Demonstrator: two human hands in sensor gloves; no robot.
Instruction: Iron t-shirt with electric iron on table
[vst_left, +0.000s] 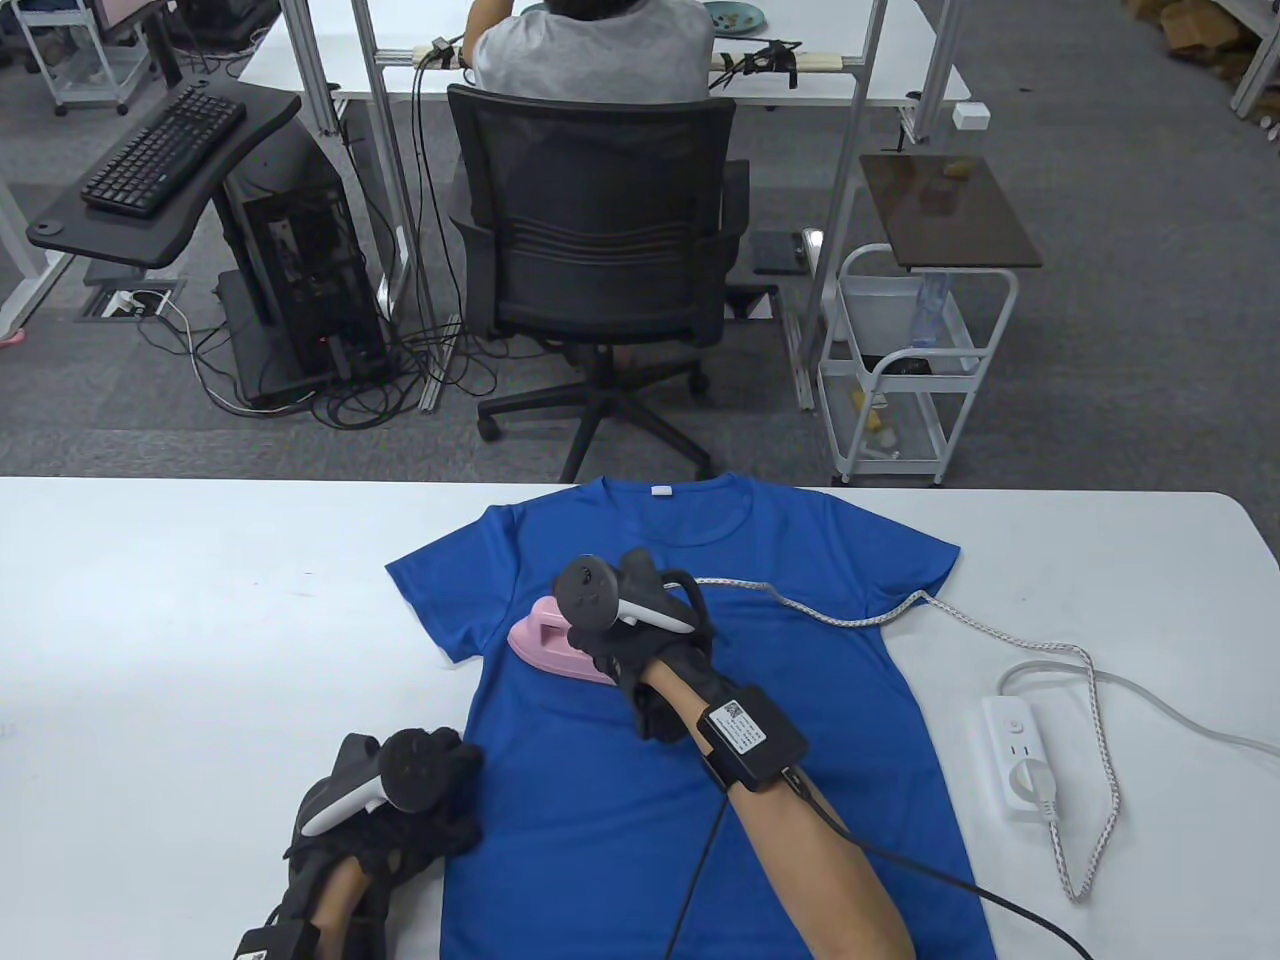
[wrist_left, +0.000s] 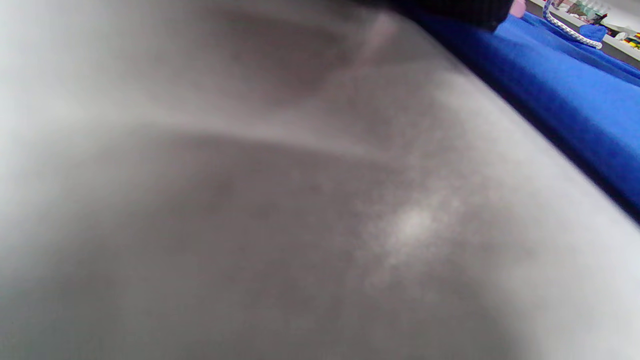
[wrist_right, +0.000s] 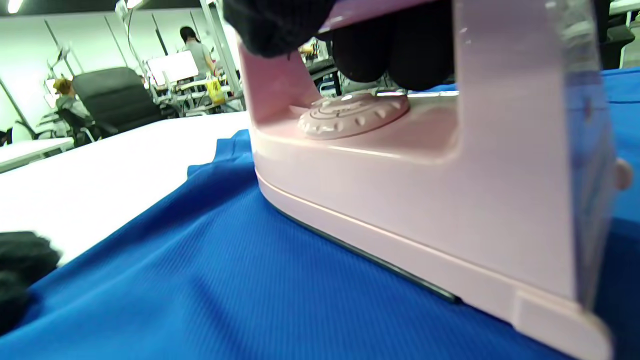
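Note:
A blue t-shirt (vst_left: 700, 780) lies flat on the white table (vst_left: 200, 620), collar toward the far edge. A pink electric iron (vst_left: 548, 640) stands sole-down on the shirt's left chest, nose pointing left. My right hand (vst_left: 640, 640) grips its handle; in the right wrist view the gloved fingers (wrist_right: 380, 55) curl under the handle above the dial of the iron (wrist_right: 410, 190), on the shirt (wrist_right: 225, 280). My left hand (vst_left: 400, 810) rests on the table at the shirt's lower left edge; its fingers lie under the tracker. The left wrist view shows blurred table and a strip of shirt (wrist_left: 565, 90).
The iron's braided cord (vst_left: 850, 615) runs right across the shirt to a white power strip (vst_left: 1020, 760) near the table's right side. Beyond the far edge stand an office chair (vst_left: 600, 270) with a seated person, a white cart (vst_left: 915, 370) and a keyboard stand (vst_left: 160, 170).

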